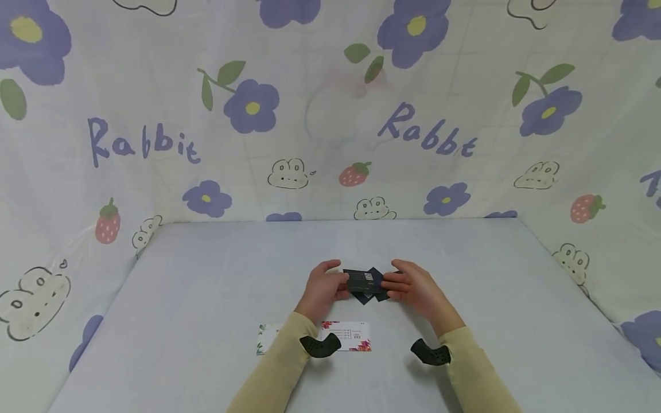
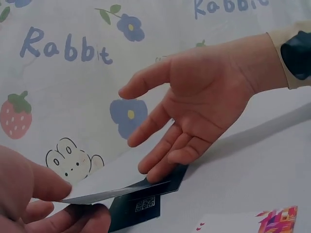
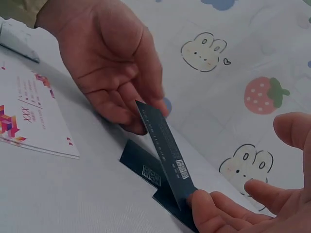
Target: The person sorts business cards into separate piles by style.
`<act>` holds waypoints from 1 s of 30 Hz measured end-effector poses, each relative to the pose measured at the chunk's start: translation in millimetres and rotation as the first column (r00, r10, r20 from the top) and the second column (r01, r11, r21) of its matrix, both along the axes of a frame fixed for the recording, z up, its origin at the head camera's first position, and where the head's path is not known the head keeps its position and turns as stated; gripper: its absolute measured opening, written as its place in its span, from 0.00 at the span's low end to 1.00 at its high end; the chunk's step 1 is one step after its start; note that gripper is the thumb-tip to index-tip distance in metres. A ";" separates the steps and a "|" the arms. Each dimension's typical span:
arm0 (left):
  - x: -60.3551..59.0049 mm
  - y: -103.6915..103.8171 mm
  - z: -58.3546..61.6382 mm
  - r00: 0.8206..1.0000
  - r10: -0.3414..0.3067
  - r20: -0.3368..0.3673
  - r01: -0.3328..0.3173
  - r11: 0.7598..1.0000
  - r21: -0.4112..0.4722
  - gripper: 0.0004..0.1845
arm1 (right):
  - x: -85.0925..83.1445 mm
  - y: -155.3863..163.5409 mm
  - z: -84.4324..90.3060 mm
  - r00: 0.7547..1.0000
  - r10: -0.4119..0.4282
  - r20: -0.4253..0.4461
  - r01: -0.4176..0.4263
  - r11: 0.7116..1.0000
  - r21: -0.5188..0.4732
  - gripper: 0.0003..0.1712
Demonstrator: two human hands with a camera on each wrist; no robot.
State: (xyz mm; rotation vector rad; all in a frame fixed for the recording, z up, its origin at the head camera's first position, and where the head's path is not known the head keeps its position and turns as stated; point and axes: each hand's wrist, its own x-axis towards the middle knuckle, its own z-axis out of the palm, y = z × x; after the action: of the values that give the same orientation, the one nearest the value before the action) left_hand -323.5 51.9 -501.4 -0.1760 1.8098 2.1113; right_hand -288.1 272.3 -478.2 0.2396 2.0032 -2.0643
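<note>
A black business card (image 1: 358, 283) with pale print and a QR code is raised and tilted between both hands. My left hand (image 1: 321, 289) pinches one end of it, thumb above and fingers below, as the left wrist view shows. The fingertips of my right hand (image 1: 419, 292) touch the card's other end, with thumb apart and fingers loosely extended. Under the raised card, more dark cards (image 3: 138, 162) lie overlapping at angles on the table, one with a QR code. The raised card partly hides them.
Nearer my body, a white card (image 1: 356, 331) with red and orange floral corners lies by my left wrist. Left of it, another white card (image 1: 265, 335) with green leaves is partly covered by the sleeve. A patterned curtain (image 1: 320, 115) hangs behind the white table (image 1: 206, 275).
</note>
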 end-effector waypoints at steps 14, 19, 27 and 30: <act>7.3 -2.9 8.1 0.997 -0.036 -0.072 0.027 0.992 -0.124 0.23 | 3.8 -5.8 9.6 0.999 -0.043 0.004 0.042 0.986 0.160 0.34; 12.3 -2.4 16.8 0.992 -0.085 -0.092 0.068 0.981 -0.181 0.22 | 6.1 -6.8 11.4 1.000 -0.017 -0.017 0.019 0.986 0.166 0.31; 25.3 -1.0 17.5 0.980 -0.190 -0.056 0.172 0.957 -0.235 0.15 | 20.3 3.2 6.7 1.000 0.012 -0.013 -0.009 0.978 0.210 0.26; 33.6 2.8 15.7 0.971 -0.231 -0.066 0.205 0.940 -0.271 0.13 | 29.7 9.2 4.6 0.999 0.033 -0.002 -0.031 0.974 0.225 0.24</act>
State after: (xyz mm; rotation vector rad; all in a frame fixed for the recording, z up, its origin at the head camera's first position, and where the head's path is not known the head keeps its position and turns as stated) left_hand -289.9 54.7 -485.7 0.0619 2.0581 1.7520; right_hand -258.4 281.5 -473.6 0.2416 2.2292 -1.8197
